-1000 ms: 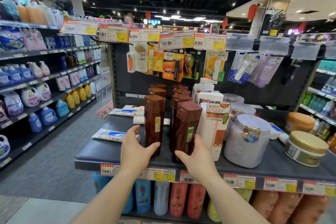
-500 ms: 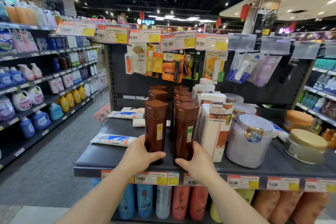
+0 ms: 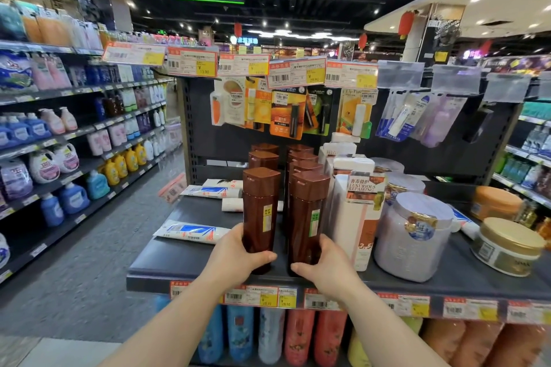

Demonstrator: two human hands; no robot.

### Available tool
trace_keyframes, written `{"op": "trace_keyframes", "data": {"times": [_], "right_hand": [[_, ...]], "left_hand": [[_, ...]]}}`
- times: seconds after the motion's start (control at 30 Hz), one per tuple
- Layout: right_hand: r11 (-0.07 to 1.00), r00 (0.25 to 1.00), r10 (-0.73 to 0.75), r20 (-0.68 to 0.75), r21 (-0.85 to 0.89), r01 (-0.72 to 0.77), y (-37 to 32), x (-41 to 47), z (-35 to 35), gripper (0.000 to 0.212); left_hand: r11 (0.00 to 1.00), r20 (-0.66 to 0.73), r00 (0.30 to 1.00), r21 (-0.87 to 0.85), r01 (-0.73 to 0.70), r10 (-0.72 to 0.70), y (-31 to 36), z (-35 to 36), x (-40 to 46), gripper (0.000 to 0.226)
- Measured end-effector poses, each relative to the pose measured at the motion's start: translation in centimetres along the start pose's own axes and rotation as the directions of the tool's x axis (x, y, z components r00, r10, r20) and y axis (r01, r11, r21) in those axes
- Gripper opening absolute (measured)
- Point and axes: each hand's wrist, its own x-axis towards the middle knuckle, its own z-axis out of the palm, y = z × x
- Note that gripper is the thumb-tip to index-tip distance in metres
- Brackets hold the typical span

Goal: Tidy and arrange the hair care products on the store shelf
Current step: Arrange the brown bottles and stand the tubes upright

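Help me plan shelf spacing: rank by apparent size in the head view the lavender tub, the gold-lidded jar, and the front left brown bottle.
1. Lavender tub, clearly the bulkiest.
2. Front left brown bottle, held by the left hand: tall but slim.
3. Gold-lidded jar, low and squat.
The bottle and jar cover similar areas, so their order is unsure.

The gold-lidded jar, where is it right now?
The gold-lidded jar sits at the far right front of the dark shelf, just right of the big lavender tub.
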Motion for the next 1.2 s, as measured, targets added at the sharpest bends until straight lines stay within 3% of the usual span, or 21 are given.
{"op": "trace_keyframes", "data": {"times": [0.23,0.53,1.2], "right_hand": [[1.0,1.0,-0.025,-0.016,0.0,0.025,-0.21,-0.14,0.06,0.07],[0.999,1.0,-0.014,-0.005,0.039,0.014,-0.22,-0.11,0.29,0.056],[0.999,0.995,-0.049,-0.083,0.007,0.05,0.09,-0.2,0.63,0.062]], "left_hand": [[1.0,-0.001,1.0,0.001,-0.002,0.002,0.64,0.13,-0.03,0.055],[1.0,-0.021,1.0,0.006,-0.009,0.009,0.32,0.37,-0.15,0.054],[1.0,0.045,0.999,-0.005,-0.008,0.008,0.12,-0.17,-0.4,0.057]]}}
